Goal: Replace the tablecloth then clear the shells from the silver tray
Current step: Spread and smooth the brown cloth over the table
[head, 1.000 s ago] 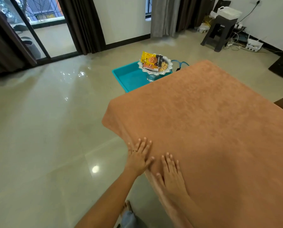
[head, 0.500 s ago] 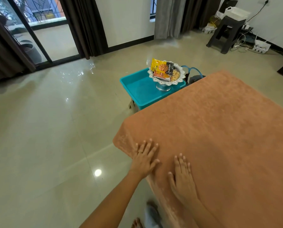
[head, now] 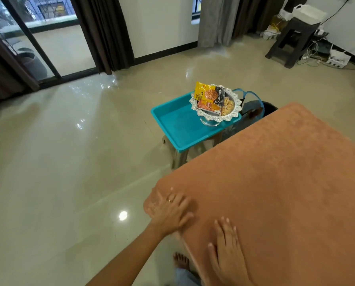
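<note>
While your left hand [head: 169,211] lies flat with fingers spread on the near corner of the orange tablecloth [head: 286,182], your right hand [head: 227,250] rests flat beside it; the silver tray [head: 217,109] stands in the teal tub [head: 178,124] beyond.

Your left hand [head: 169,211] and right hand [head: 227,252] lay flat, fingers spread, on orange plush tablecloth [head: 286,182] near its corner. Ornate silver pedestal tray [head: 232,114] with snack packets [head: 208,99] stood in teal plastic tray [head: 172,124] beyond.
</note>
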Demonstrator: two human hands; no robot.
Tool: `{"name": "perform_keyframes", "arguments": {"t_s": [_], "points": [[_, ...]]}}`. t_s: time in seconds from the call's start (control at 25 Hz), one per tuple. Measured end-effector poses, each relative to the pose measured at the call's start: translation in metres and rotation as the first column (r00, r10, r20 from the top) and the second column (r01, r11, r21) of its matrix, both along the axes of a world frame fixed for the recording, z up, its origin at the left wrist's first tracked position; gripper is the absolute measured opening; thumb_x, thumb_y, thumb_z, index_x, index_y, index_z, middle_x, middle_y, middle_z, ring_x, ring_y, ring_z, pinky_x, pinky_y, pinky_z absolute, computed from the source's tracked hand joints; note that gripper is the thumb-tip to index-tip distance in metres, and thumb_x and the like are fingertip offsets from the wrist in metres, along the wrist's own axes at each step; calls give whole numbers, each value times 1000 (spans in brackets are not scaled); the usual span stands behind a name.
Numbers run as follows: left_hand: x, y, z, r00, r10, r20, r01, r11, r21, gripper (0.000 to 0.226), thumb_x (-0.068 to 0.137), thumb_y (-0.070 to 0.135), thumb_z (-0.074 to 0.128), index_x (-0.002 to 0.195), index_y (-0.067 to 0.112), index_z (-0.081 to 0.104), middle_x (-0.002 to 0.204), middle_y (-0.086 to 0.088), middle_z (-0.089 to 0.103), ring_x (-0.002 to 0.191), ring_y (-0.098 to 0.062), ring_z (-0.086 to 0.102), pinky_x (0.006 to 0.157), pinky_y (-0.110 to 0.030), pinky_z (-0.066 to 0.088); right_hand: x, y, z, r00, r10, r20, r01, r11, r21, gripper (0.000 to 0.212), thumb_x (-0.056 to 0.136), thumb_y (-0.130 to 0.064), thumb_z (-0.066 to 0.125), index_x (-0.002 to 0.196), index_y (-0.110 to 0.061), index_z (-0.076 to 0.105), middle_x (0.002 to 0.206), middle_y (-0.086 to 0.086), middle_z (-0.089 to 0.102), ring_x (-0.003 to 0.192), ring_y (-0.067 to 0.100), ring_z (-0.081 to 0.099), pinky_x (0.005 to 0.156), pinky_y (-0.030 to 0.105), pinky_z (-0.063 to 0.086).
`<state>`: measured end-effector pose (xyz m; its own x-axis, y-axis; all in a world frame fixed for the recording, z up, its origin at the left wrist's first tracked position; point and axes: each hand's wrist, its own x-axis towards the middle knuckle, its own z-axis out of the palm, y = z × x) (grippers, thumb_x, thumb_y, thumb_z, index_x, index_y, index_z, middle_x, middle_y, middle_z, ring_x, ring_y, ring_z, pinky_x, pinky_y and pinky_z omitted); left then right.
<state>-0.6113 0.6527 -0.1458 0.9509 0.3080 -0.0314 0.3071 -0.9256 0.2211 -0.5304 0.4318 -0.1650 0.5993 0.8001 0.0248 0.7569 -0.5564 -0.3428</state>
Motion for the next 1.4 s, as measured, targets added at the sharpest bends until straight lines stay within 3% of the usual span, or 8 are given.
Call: {"name": "perform_keyframes", "arguments": {"t_s": [0.08,0.28,0.56,0.72,0.84,1.0,1.2,1.4], "points": [[25,23,10,992,121,-41,-122,992,-26,54,91,56,32,120,24,65,122,-1,64,115,-21,58,109,-41,32,20,34,3,999,-54,5,54,998,-20,63,97,-46,26,144,-6,36,152,14,30,144,24,17,119,34,2],[50,53,-10,983,161,-91,-171,977,-124,69,94,62,21,152,23,20,156,-5,25,144,-26,22,115,-43,2,28,90,-6,983,-184,22,186,974,-127,68,89,-42,34,147,-6,30,154,14,26,145,23,15,119,40,4],[10,101,-26,985,159,-59,-169,951,-258,74,95,57,7,139,12,46,141,-11,50,134,-26,41,117,-39,8,27,91,-5,976,-214,37,217,963,-159,69,86,-42,38,147,-11,32,156,9,25,146,17,12,118,38,9],[-2,126,-19,998,36,48,-26,980,-196,50,96,43,31,125,13,59,127,-7,61,120,-22,55,107,-39,35,19,110,3,935,-347,-70,343,937,-59,61,90,-36,36,145,-10,34,155,0,20,147,13,10,119,33,4],[14,122,-7,980,-123,157,165,941,-297,55,99,42,28,144,12,37,147,-6,42,136,-16,34,113,-31,20,8,150,5,951,-294,-98,296,955,3,58,93,-27,34,148,-11,28,158,4,17,147,20,12,119,36,6],[18,116,-21,965,-261,4,253,932,-258,61,100,44,19,150,9,20,156,-7,23,141,-22,29,114,-31,5,40,179,-2,998,58,13,-56,987,-153,55,100,-41,20,151,-22,17,158,2,15,146,20,13,118,38,3],[15,118,-24,974,-226,28,226,950,-216,63,93,43,35,146,9,28,150,-12,37,139,-27,28,112,-40,6,99,176,7,933,-359,-23,347,914,-213,67,91,-48,14,151,-19,9,156,-1,-2,147,22,4,119,40,-1],[74,111,-16,968,-149,201,212,914,-346,63,100,48,17,149,9,23,157,-8,19,146,-21,10,117,-37,2,103,184,7,999,-41,-1,39,975,-219,61,96,-38,25,152,-17,12,159,1,4,147,18,3,119,38,-1]]}}
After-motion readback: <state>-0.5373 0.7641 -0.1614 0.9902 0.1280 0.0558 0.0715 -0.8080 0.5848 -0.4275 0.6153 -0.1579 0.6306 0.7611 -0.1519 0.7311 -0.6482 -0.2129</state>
